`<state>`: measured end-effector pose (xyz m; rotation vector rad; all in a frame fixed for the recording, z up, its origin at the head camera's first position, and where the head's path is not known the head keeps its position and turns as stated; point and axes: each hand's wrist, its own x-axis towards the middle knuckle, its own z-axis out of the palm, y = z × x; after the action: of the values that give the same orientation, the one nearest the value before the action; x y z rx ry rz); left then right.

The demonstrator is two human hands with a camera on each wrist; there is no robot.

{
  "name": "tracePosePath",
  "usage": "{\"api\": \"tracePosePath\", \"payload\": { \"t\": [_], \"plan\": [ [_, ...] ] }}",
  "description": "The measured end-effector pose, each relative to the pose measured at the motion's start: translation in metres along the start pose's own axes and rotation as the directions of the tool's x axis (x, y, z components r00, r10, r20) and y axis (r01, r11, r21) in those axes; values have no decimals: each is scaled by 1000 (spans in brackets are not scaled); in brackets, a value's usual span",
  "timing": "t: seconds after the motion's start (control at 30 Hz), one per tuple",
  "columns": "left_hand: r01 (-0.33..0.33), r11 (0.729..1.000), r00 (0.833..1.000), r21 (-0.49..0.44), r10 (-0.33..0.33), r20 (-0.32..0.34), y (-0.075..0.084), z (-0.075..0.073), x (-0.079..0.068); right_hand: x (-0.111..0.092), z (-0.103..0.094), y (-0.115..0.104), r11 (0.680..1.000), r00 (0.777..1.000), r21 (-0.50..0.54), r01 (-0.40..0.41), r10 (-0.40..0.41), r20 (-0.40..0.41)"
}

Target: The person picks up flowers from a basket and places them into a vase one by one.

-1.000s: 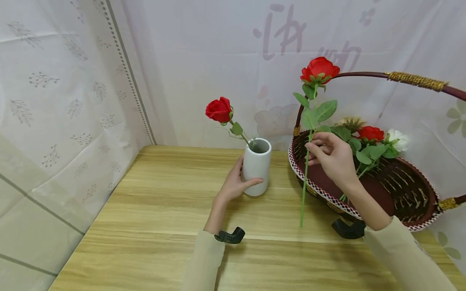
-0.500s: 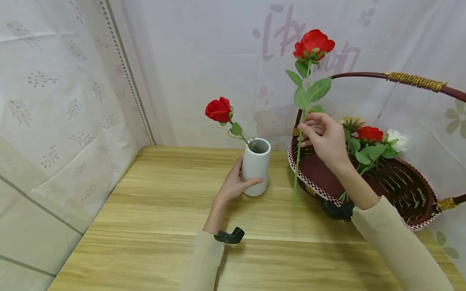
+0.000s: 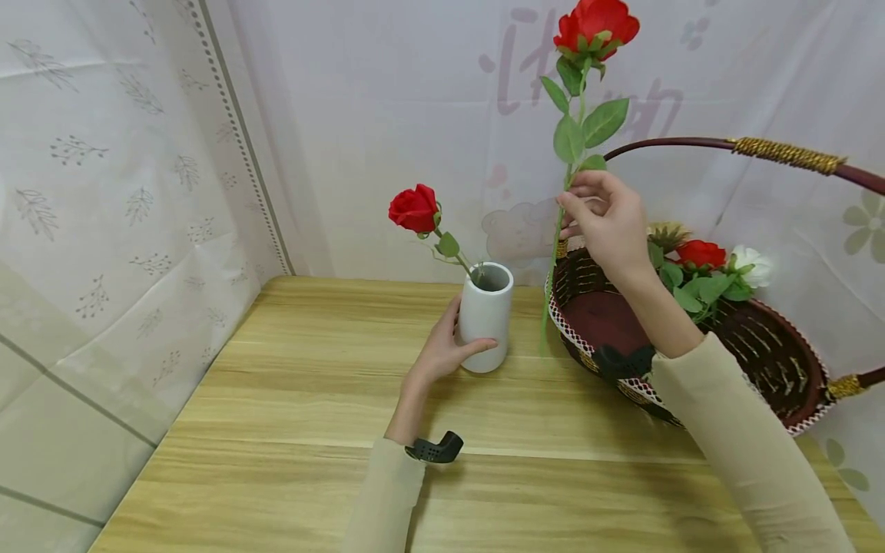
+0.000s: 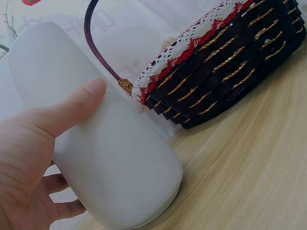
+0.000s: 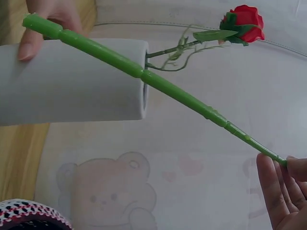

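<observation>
The right hand (image 3: 611, 223) pinches the long-stemmed rose (image 3: 568, 140), its bloom (image 3: 596, 32) above the grip, stem end (image 5: 36, 23) below. The left hand (image 3: 442, 349) grips the white vase (image 3: 486, 319).

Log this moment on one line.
left hand: grips white vase; right hand: pinches red rose; vase: another red rose; wicker basket: more flowers

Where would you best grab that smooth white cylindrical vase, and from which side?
Probably round the body of the smooth white cylindrical vase, from the left, where the left grip holds it: it stands upright, its round wall shows no handle, a red, green-stemmed rose leans out over the rim, and the dark woven basket stands to its right.
</observation>
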<state>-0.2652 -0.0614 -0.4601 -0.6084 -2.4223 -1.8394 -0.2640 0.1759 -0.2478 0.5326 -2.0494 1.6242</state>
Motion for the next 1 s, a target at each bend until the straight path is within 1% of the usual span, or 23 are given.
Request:
{"api": "tracePosePath", "payload": {
  "t": [0.1,0.13,0.2,0.33,0.37,0.53,0.77,1.0],
  "plan": [
    [0,1000,1000,-15,0,5,0,0,0,7,3,-3,999,1000,49,4,-3,-10],
    [2,1000,1000,-18,-2,10,7,-2,-2,9,3,-4,998,1000,70,4,-3,-12],
    [0,1000,1000,-22,1,11,7,-2,-2,14,5,-6,995,1000,100,1,0,-16],
    [-3,1000,1000,-16,3,6,7,-2,-3,23,10,-11,991,999,134,-11,15,-30],
    [-4,1000,1000,-15,4,3,1,-1,-1,25,11,-12,990,999,141,-13,18,-33],
    [-10,1000,1000,-16,10,8,2,-1,-1,35,15,-17,981,999,193,-17,26,-42],
    [-12,1000,1000,-7,12,9,4,-1,-1,45,19,-21,980,998,201,-3,15,-58],
    [6,1000,1000,-6,-6,10,3,-1,-1,53,26,-26,980,996,197,-15,32,-82]
  ]
}}
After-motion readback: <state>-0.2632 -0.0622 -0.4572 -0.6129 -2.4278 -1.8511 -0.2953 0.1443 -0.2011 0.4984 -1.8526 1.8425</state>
